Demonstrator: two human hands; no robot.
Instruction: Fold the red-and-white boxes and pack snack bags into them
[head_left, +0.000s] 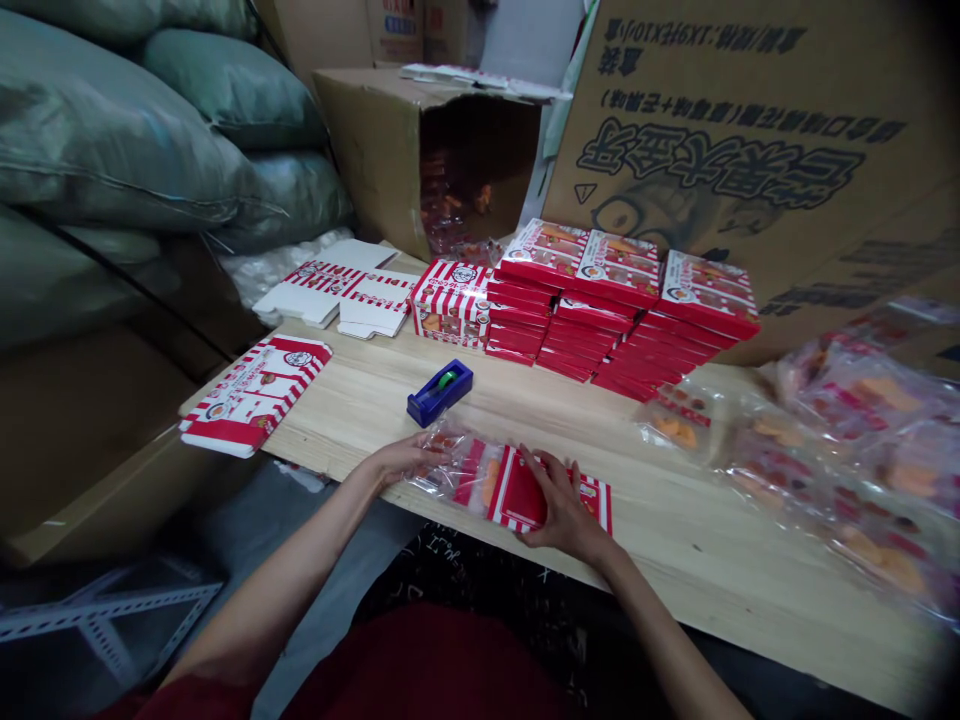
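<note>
Left hand (405,460): fingers open, resting on clear bag (450,465) at lower centre, no firm grip. Right hand (562,505): fingers spread on red-striped card (544,495) beside it. Stacked red boxes (600,300) upper centre-right; bagged packets (847,450) still loose at right; flat carton (255,395) at left on wooden table (697,530).

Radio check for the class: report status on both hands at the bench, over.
Left hand on clear plastic bag. Right hand on red-and-white striped carton. Blue tape dispenser beyond, not in the way.

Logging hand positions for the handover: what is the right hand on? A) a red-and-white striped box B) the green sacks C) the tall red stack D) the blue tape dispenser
A: the right hand has its fingers spread on the red-and-white striped box, well below the blue tape dispenser.
</note>
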